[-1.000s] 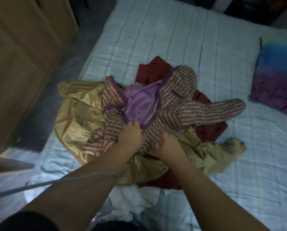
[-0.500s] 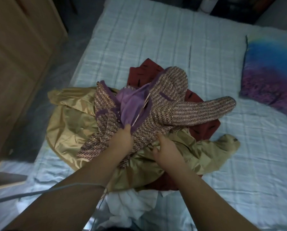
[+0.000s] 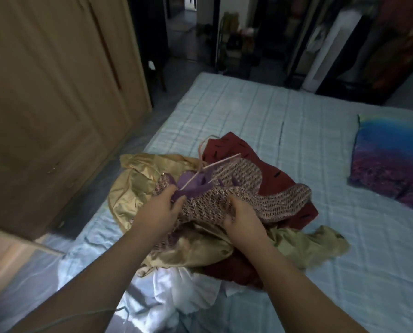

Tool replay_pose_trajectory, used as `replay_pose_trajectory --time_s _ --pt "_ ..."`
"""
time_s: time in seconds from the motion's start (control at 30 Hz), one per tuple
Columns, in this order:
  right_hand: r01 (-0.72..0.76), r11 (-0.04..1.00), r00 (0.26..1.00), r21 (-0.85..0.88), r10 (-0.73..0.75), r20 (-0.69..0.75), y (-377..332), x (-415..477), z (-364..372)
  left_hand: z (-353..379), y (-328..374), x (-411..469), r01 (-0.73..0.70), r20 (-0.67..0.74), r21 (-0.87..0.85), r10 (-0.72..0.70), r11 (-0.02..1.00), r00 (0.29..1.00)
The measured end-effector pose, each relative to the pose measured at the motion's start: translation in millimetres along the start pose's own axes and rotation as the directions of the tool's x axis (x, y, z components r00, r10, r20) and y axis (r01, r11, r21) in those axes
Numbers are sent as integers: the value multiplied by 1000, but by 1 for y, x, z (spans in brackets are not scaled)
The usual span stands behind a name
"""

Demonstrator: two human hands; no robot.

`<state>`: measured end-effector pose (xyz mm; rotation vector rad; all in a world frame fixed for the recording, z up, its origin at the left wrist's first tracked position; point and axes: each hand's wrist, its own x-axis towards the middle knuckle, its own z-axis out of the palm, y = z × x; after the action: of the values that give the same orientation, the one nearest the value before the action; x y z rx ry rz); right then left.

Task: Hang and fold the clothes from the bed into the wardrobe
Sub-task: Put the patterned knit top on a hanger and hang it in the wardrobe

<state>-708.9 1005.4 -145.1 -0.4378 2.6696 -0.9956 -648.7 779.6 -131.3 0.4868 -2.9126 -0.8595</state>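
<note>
Both hands on the tweed jacket (image 3: 248,195), top of the clothes pile on the bed (image 3: 248,111).

The jacket is coarse pink-brown weave with a smooth purple lining (image 3: 195,186). Its sleeve runs out to the right. A thin pale hanger (image 3: 215,164) sits in the collar, bar slanting up-right and hook pointing away. Under it are a shiny gold satin garment (image 3: 138,188), a dark red one (image 3: 231,150) and a crumpled white cloth (image 3: 176,292). The left hand (image 3: 157,212) is palm-down, fingers curled, pinching the lining at the hanger's near end. The right hand (image 3: 242,216) has fingers dug into the weave, gripping it. The wooden wardrobe (image 3: 44,104) stands left of the bed.
</note>
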Motion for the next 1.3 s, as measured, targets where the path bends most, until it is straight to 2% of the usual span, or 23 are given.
replay_pose_trajectory --time_s 0.3,0.47,0.57,0.63,0.73,0.87,0.93,0.97,1.0,1.07,1.17,1.3 --pt "252 967 967 -46 -253 -18 -35 -39 -14 -92 35 -72 -23 -185 137 48 990 982" --pt "340 939 940 -54 -341 -14 -59 -34 -14 -138 26 -88 -63 -235 175 103 983 967" --pt "387 922 922 5 -387 -6 -87 -25 -8 -158 10 -105 -56 -267 209 112 976 957" --pt "351 933 931 79 -356 74 -112 -21 -1 -173 -5 -115 -53 -281 220 115 974 953" --pt "262 952 902 162 -301 311 -146 -14 21 -196 -27 -122 -51 -305 232 122 972 945" --pt "295 930 723 220 -368 584 -177 -18 52 -219 -41 -118 -47 -325 233 124 971 938" --pt "279 920 654 275 -392 647 -186 -28 60 -225 -44 -115 -64 -316 242 141 968 938" --pt "279 917 650 287 -400 646 -186 -29 64 -227 -44 -113 -75 -311 244 151 967 938" --pt "276 922 668 271 -387 636 -184 -30 65 -228 -45 -111 -83 -311 245 159 966 937" --pt "270 945 748 187 -328 577 -177 -27 62 -230 -46 -107 -95 -328 237 172 967 929" --pt "295 956 872 12 -274 406 -168 -21 40 -235 -44 -98 -104 -352 182 163 978 922" --pt "325 934 940 -147 -302 162 -166 -22 16 -246 -27 -84 -141 -380 125 179 982 907"
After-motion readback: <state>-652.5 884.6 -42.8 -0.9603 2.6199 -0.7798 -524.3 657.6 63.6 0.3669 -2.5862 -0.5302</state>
